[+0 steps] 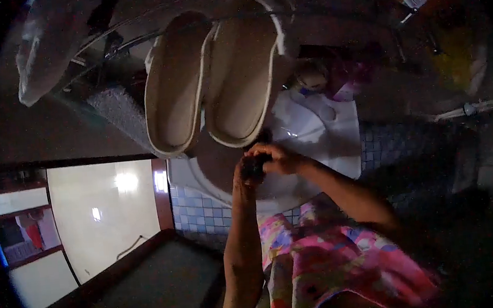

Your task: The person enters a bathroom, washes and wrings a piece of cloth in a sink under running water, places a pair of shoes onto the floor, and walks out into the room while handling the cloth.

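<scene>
A dim room with small blue wall tiles (198, 209) surrounds a brightly lit cream door panel (105, 215) at lower left of the frame. At centre is a white, glossy washbasin (340, 139); below it hangs a pink floral garment (339, 255). A pair of beige, flat-soled slippers (239, 77) spans the upper centre, partly in front of the basin. The left hand (245, 173) reaches up from the bottom, the right hand (279, 159) slants in from lower right; their bent fingers close on a small, dark, indistinct item (255, 165) between them, over the basin.
</scene>
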Demonstrator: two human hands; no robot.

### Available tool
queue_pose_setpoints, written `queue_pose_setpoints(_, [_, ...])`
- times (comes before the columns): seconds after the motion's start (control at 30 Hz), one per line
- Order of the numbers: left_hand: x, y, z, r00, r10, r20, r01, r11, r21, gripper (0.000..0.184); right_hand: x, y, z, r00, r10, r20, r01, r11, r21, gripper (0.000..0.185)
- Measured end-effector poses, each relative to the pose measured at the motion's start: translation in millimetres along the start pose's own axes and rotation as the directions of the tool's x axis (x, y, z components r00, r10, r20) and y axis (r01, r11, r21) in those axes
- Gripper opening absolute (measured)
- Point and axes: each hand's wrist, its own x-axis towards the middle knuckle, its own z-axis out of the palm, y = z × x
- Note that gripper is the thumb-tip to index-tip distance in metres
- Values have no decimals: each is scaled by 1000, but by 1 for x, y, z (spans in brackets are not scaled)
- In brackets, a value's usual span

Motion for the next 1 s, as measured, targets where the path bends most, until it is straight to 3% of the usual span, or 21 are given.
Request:
queue_pose_setpoints(0.03, [-1, 0, 5, 996, 42, 75, -55, 984, 170, 37, 4, -17, -8, 978, 206, 42, -210, 958, 195, 38])
queue_pose_setpoints(0.07, [-2, -3, 8, 995, 58, 79, -71, 984, 165, 37, 6, -10, -12, 976, 210, 57, -217, 958, 190, 38])
queue_pose_setpoints(0.13, [-3, -15, 14, 912, 219, -348, -97, 937, 335, 37, 9, 14, -17, 911, 311, -272, -214, 918, 335, 39])
queue_pose_setpoints(0.17, [-1, -22, 19, 909, 227, -349, -108, 938, 329, 37, 13, 22, -17, 912, 317, -261, -223, 916, 333, 39])
queue_pose_setpoints(0.23, [7, -35, 32, 874, 315, -371, -122, 879, 460, 41, 17, 40, -13, 671, 667, -323, -246, 612, 752, 30])
queue_pose_setpoints(0.33, [10, -44, 65, 944, 276, -183, -185, 897, 402, 46, 6, 74, -15, 684, 659, -313, -308, 650, 695, 41])
queue_pose_setpoints(0.47, [10, -40, 50, 919, 203, -339, -21, 882, 470, 46, 11, 53, -19, 769, 588, -251, -341, 709, 617, 38])
queue_pose_setpoints(0.5, [12, -41, 57, 915, 189, -357, 18, 864, 504, 45, 14, 77, -26, 850, 309, -427, -291, 950, 109, 37])
queue_pose_setpoints(0.53, [14, -43, 59, 911, 173, -375, 60, 843, 535, 43, 15, 90, -32, 907, -28, -420, -176, 881, -438, 36])
queue_pose_setpoints(0.57, [15, -41, 50, 913, 171, -370, 57, 845, 531, 43, 20, 56, -29, 807, 350, -476, -426, 903, -58, 38])
queue_pose_setpoints(0.6, [16, -36, 30, 923, 203, -327, 86, 719, 689, 40, 22, 61, -32, 805, 347, -481, -427, 902, -65, 38])
queue_pose_setpoints(0.63, [19, -34, 11, 934, 224, -277, 108, 563, 819, 37, 24, 70, -38, 882, 108, -459, -331, 836, -438, 38])
queue_pose_setpoints(0.67, [21, -32, -3, 938, 219, -268, 102, 565, 819, 37, 25, 75, -44, 934, -108, -341, -200, 632, -749, 39])
queue_pose_setpoints(0.7, [21, -31, -14, 948, 311, -74, -28, 312, 950, 26, 26, 39, -45, 934, 143, -328, -334, 678, -654, 37])
queue_pose_setpoints(0.73, [20, -31, -25, 928, 348, 134, -154, 30, 988, 18, 19, 45, -52, 934, 144, -328, -336, 673, -659, 37])
queue_pose_setpoints(0.8, [23, -28, -30, 897, 434, 87, -109, 26, 994, 17, 12, 42, -60, 893, -168, -418, -223, 641, -735, 39])
queue_pose_setpoints(0.83, [24, -28, -34, 855, 517, 33, -54, 26, 998, 16, 6, 40, -70, 844, -205, -495, -187, 752, -631, 43])
queue_pose_setpoints(0.87, [24, -28, -17, 852, 523, 33, -59, 32, 998, 16, 8, 28, -72, 849, -204, -488, -186, 749, -636, 43])
queue_pose_setpoints(0.9, [22, -27, 16, 814, 474, -336, 5, 573, 820, 19, 12, 19, -75, 771, -189, -608, -231, 807, -544, 44])
queue_pose_setpoints(0.93, [20, -26, 34, 757, 230, -612, 19, 928, 372, 21, 16, 12, -76, 679, -160, -716, -262, 859, -440, 44])
queue_pose_setpoints(1.0, [19, -27, 25, 785, 209, -583, 12, 936, 351, 24, 25, 3, -74, 660, -74, -748, -224, 930, -290, 45])
